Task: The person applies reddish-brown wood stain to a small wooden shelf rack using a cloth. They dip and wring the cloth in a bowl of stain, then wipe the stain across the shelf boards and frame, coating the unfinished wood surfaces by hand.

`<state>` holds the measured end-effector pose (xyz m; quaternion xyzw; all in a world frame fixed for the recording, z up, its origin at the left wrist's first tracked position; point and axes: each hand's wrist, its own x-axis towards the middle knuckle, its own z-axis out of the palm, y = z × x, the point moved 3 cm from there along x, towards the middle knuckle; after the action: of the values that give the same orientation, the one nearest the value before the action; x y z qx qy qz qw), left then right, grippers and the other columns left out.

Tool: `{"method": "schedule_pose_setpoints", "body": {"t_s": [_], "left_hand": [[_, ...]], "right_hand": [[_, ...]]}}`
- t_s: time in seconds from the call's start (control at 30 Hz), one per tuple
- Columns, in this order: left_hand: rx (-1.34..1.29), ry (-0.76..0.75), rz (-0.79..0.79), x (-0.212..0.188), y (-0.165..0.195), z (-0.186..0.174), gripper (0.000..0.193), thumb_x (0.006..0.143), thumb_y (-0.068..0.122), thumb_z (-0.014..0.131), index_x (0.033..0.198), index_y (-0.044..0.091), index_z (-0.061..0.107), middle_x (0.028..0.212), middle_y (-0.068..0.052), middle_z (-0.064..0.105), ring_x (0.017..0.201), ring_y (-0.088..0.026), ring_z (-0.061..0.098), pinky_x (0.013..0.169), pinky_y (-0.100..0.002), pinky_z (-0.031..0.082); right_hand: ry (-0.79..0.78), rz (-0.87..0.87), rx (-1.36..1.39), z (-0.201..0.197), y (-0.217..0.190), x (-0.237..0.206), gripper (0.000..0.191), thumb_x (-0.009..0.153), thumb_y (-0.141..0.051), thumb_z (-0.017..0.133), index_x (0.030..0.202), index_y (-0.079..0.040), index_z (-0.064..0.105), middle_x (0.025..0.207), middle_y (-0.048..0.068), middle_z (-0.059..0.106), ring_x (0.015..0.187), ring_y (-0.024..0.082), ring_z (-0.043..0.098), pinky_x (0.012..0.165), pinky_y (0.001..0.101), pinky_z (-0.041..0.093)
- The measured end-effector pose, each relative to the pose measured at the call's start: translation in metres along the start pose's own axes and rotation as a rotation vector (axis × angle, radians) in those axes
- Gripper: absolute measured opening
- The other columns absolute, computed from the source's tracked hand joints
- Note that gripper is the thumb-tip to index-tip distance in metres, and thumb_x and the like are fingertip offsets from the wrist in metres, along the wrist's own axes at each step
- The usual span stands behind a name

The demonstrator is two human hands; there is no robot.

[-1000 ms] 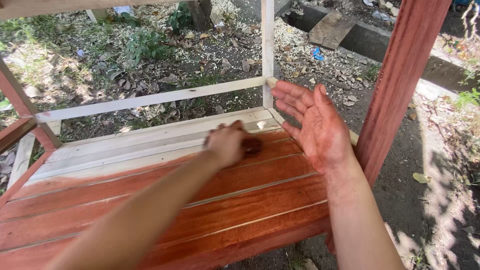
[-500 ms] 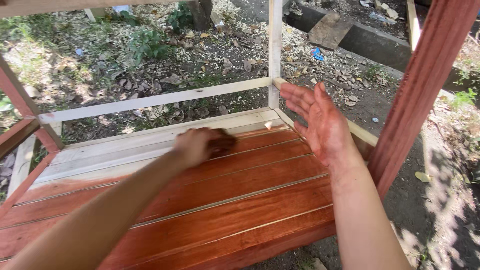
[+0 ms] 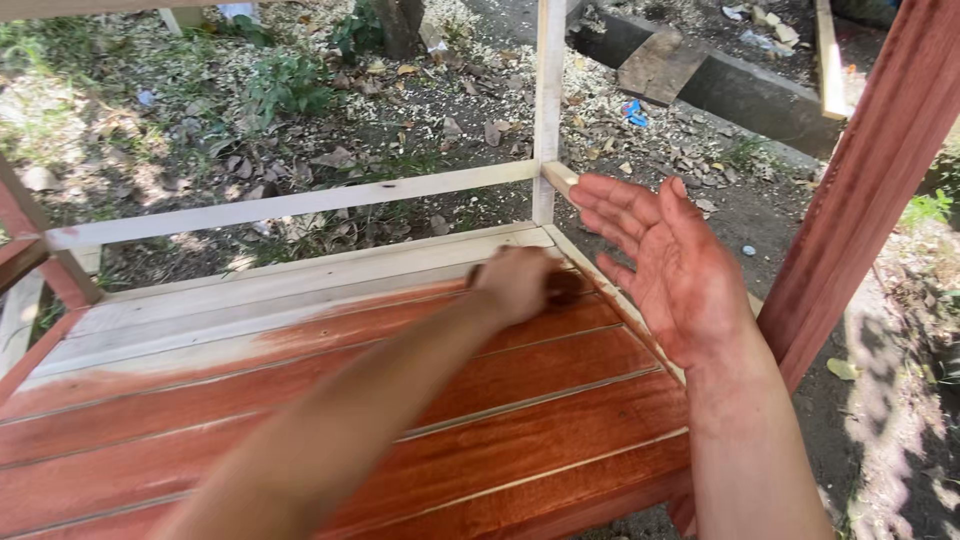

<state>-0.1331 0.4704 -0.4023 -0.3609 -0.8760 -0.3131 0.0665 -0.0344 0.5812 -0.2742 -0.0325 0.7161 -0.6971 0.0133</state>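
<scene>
The step in hand looks like staining a slatted wooden shelf (image 3: 330,400) red-brown with a dark rag (image 3: 562,288). The left hand (image 3: 515,285) is closed around that rag and presses it onto the slats near the far right corner, right where the stained boards meet the pale bare ones. The right hand (image 3: 675,265) hovers just beside it above the shelf's right edge, open, fingers spread, palm tinted red, holding nothing and touching nothing. Most of the near slats are coloured; the two or three far slats and the back rail (image 3: 290,205) are bare wood, while the right post (image 3: 865,185) is already red. By my judgement the next move calls for firm, even strokes along the grain over the bare far slats, with care at the grooves between boards.
</scene>
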Motion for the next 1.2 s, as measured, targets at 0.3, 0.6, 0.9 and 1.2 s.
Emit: {"method": "schedule_pose_setpoints", "body": {"t_s": [0.3, 0.6, 0.9, 1.2], "left_hand": [[0.121, -0.179, -0.227, 0.047, 0.029, 0.021, 0.023, 0.092, 0.020, 0.066, 0.113, 0.016, 0.076, 0.123, -0.012, 0.070, 0.116, -0.035, 0.064, 0.096, -0.047, 0.055], [0.115, -0.234, -0.316, -0.130, -0.113, -0.076, 0.034, 0.093, 0.024, 0.059, 0.120, 0.037, 0.075, 0.121, 0.004, 0.076, 0.102, -0.021, 0.074, 0.092, -0.038, 0.058], [0.644, -0.383, -0.910, -0.356, -0.207, -0.240, 0.040, 0.096, 0.064, 0.049, 0.133, 0.057, 0.063, 0.128, 0.007, 0.073, 0.105, -0.025, 0.075, 0.094, -0.042, 0.060], [0.315, -0.311, -0.532, -0.216, -0.130, -0.135, 0.033, 0.094, 0.022, 0.061, 0.123, 0.031, 0.072, 0.119, -0.005, 0.073, 0.099, -0.025, 0.074, 0.091, -0.043, 0.059]], "right_hand": [[0.028, -0.123, 0.035, 0.009, -0.025, -0.021, 0.071, 0.101, -0.060, 0.032, 0.146, -0.010, 0.053, 0.153, 0.009, 0.055, 0.142, 0.025, 0.048, 0.116, 0.0482, 0.033], [-0.091, -0.097, 0.011, 0.041, -0.016, -0.007, 0.066, 0.101, -0.059, 0.031, 0.141, -0.014, 0.059, 0.152, 0.007, 0.059, 0.144, 0.026, 0.047, 0.117, 0.0517, 0.030], [-0.161, -0.026, -0.213, 0.077, -0.004, -0.006, 0.053, 0.102, -0.049, 0.037, 0.136, -0.017, 0.063, 0.149, 0.003, 0.062, 0.143, 0.023, 0.050, 0.116, 0.0524, 0.034], [-0.146, 0.034, -0.199, 0.095, -0.006, -0.010, 0.056, 0.103, -0.050, 0.033, 0.135, -0.016, 0.064, 0.141, 0.004, 0.066, 0.135, 0.021, 0.055, 0.114, 0.0477, 0.038]]}}
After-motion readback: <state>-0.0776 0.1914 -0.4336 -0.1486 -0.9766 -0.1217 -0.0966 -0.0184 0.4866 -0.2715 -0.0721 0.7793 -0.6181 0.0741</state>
